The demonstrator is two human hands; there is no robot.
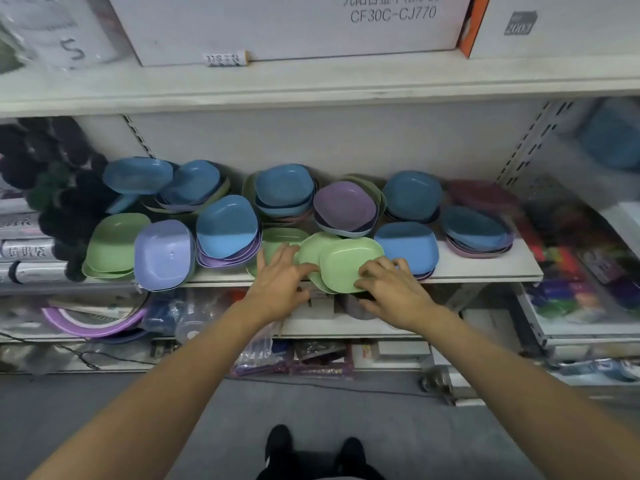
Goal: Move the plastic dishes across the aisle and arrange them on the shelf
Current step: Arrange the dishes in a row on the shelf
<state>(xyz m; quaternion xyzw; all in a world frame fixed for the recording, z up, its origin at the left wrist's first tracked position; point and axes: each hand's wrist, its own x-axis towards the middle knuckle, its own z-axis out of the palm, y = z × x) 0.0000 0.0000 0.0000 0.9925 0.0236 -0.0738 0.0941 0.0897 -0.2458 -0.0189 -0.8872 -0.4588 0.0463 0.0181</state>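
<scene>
Plastic dishes [284, 188] in blue, purple and green crowd the middle shelf [485, 268] of a white store rack, sitting in loose, uneven stacks from the left upright to the right one. Most rest bowl-side up, and several lean against their neighbours rather than lying flat, which suggests they were set down quickly and still need straightening. Above them, a higher shelf carries large cardboard boxes [287, 26]. Below, lower shelves hold a purple basin [93, 323] and bagged goods.

At the front edge of the middle shelf, near its centre, lie a few green dishes [346, 265], overlapping like fanned cards. The topmost one faces up, slightly tilted toward the viewer, with its longer side running left to right along the shelf edge; it overhangs that edge a little.

The person's left hand [280, 282] lies on the left side of this green group, fingers spread and fairly straight, apparently steadying it. The right hand [391, 289] has its fingers curled over the near right rim of the top green dish, a grip that looks meant to slide or square it into a stack.
</scene>
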